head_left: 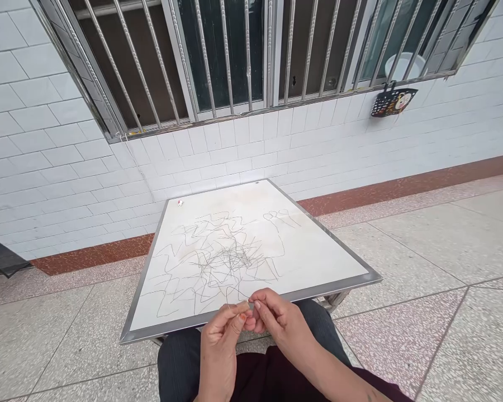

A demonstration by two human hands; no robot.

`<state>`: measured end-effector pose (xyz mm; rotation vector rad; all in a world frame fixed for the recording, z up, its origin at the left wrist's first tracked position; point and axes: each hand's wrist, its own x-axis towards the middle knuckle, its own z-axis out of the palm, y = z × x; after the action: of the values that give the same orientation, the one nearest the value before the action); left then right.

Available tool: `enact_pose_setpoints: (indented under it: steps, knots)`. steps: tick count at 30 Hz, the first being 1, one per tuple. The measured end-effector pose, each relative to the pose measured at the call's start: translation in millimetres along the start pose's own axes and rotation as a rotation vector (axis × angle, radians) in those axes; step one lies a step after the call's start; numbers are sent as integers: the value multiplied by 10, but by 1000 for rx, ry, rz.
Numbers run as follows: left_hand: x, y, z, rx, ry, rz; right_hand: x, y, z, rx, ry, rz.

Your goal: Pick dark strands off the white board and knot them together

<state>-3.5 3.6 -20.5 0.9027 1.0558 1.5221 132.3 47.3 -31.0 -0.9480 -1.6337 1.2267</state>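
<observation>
My left hand [224, 340] and my right hand [280, 321] meet at the near edge of a white table [318, 251] with a grey rim. The fingers of both are pinched together, tip to tip. Something tiny and pale seems to lie between the fingertips, too small to name. A reddish-orange mark shows on a finger of my left hand. Dark scribbled lines cover much of the tabletop.
A small white and red object [180, 203] lies at the table's far left corner. Behind stands a white tiled wall [193, 162] with a barred window [247, 56]. A black patterned basket [392, 103] hangs at the right. My legs are under the table's near edge.
</observation>
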Motion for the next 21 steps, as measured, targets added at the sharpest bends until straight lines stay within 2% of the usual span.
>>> enact_pose_setpoints:
  steps: [3, 10, 21]
  knots:
    - [3, -50, -12, 46, -13, 89, -11, 17, 62, 62, 16, 12]
    - [12, -58, -115, 190, 37, 138, -39, 21, 90, 222, -125, 28]
    - [-30, -74, -135, 501, 87, 167, -93, 78, 124, -6, -127, -32]
